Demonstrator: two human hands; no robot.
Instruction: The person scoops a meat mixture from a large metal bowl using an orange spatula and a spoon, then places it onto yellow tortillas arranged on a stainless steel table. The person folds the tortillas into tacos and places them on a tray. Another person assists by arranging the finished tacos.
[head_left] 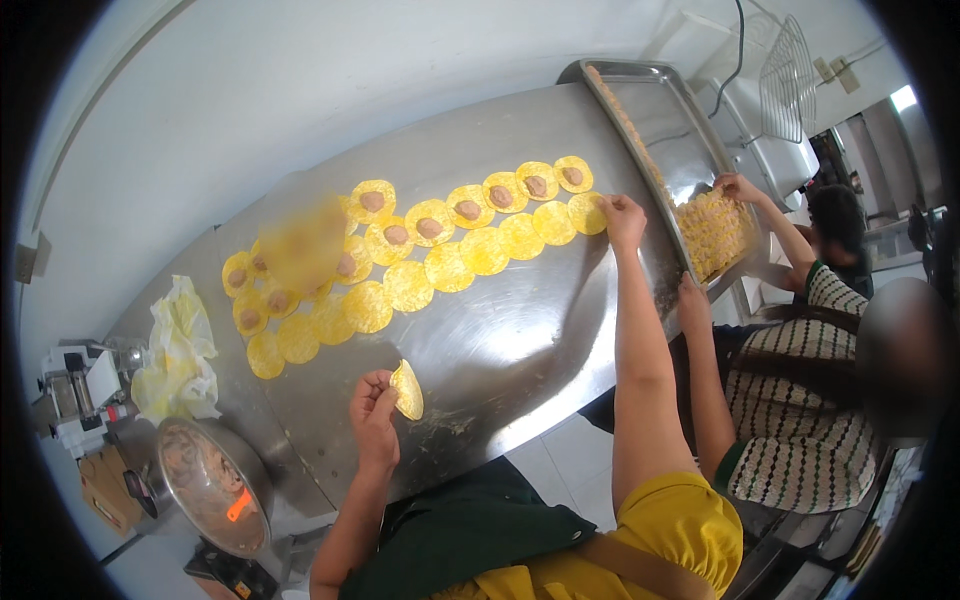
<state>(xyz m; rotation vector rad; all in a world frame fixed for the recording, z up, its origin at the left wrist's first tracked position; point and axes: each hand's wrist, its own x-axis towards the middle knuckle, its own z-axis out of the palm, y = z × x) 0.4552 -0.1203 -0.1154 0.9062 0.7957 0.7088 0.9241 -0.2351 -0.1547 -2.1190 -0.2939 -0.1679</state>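
Two long rows of small yellow tortillas (484, 251) lie on the steel table. Those in the far row carry a dollop of brown filling (429, 228); most in the near row are bare. At the right end of the near row, my right hand (624, 221) is closed in a pinch on the edge of the last tortilla (586, 213). Near the table's front, my left hand (374, 412) is closed around a curved yellow tortilla (407, 390), held up on its side; whether it is one or a thin stack I cannot tell.
A steel tray (690, 130) of small yellowish pieces (714, 232) stands at the right, where a co-worker (800, 380) has both hands. A steel bowl (190, 492) with an orange scraper (240, 506) and a crumpled plastic bag (176, 350) are at the left. A yellow patch is blurred.
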